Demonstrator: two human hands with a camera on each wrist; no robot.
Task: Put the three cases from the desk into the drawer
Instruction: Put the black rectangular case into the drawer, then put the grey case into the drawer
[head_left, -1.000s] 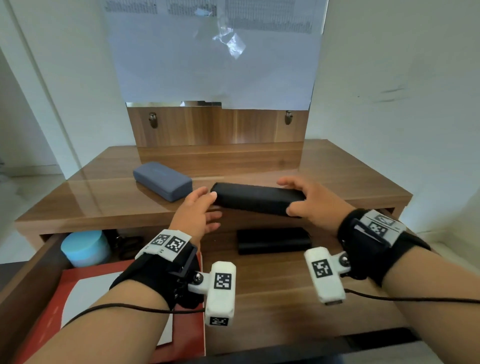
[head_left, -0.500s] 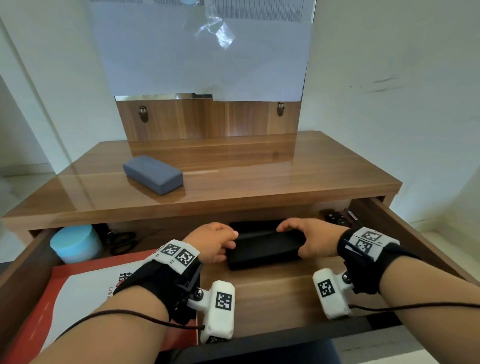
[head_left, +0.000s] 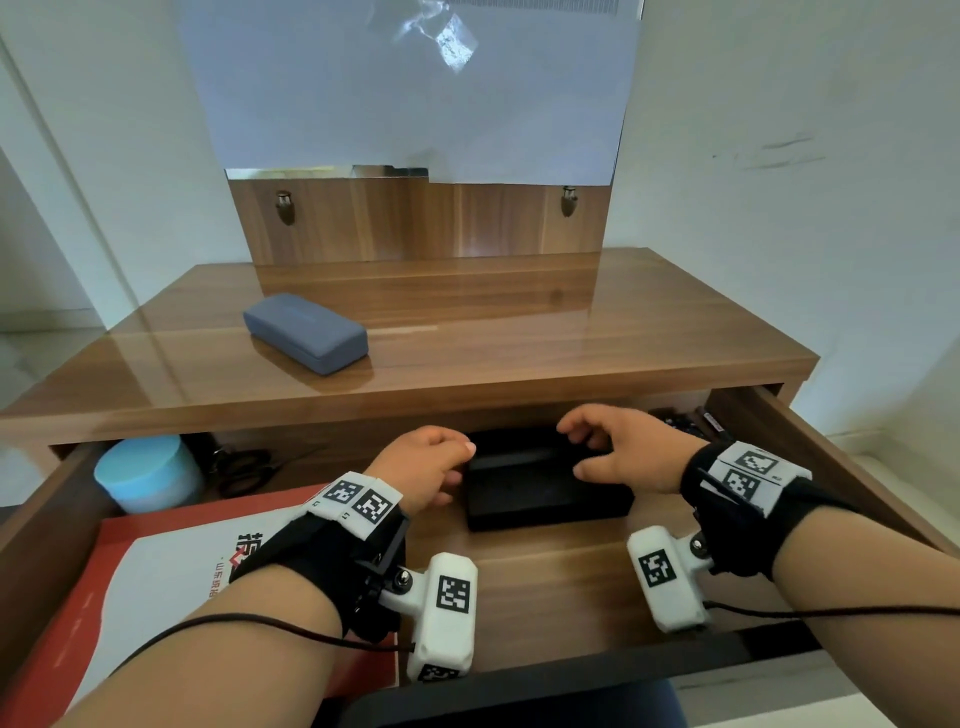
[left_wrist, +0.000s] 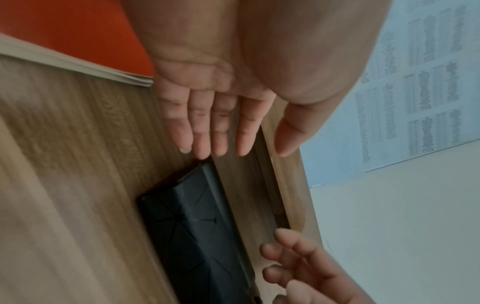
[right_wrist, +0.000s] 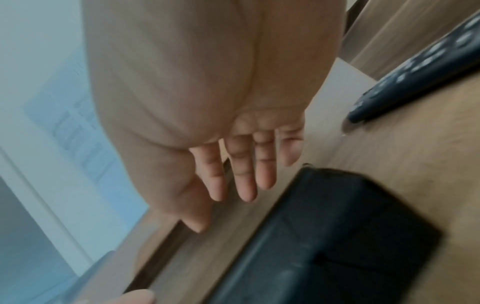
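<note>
Two black cases (head_left: 540, 493) lie together as one dark block on the floor of the open drawer (head_left: 545, 587); how they are stacked is unclear. My left hand (head_left: 452, 467) hovers at the block's left end, fingers loose and holding nothing. My right hand (head_left: 579, 452) hovers over its right end, fingers spread and empty. The left wrist view shows the left hand (left_wrist: 246, 152) straight-fingered just off the black case (left_wrist: 197, 226). In the right wrist view the right hand (right_wrist: 221, 211) is clear of the case (right_wrist: 337, 236). A blue-grey case (head_left: 306, 332) lies on the desk (head_left: 571, 338) at the left.
In the drawer a light blue round tub (head_left: 148, 473) and scissors (head_left: 249, 467) sit at the back left. A red and white booklet (head_left: 171, 582) lies front left. A dark remote (right_wrist: 428, 72) lies at the back right. A paper-covered mirror (head_left: 410, 88) stands behind the desk.
Both hands carried a black case down from the desk edge into the drawer, set it by the other black case, then let go and lifted slightly.
</note>
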